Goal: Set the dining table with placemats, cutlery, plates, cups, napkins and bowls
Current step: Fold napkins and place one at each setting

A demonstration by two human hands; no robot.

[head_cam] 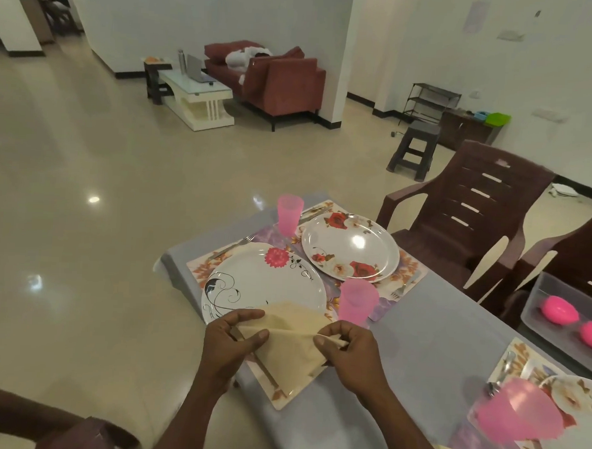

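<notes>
Both pinching one beige cloth napkin [290, 340] taut over the near rim of the black-scroll plate [262, 284]: left hand [233, 341] at its nine o'clock corner, right hand [344, 352] at three o'clock, thumbs and curled fingers closed on fabric.

Two plates [264, 284] [350, 247] lie side by side on placemats [406, 276] — a cup [357, 301] stands between them.

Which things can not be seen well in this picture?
- Head view: the cutlery under the beige napkin, hidden by the left hand and right hand.
- The plate at bottom right, behind a blurred pink cup.
- The clear container, cut by the right edge.
</notes>
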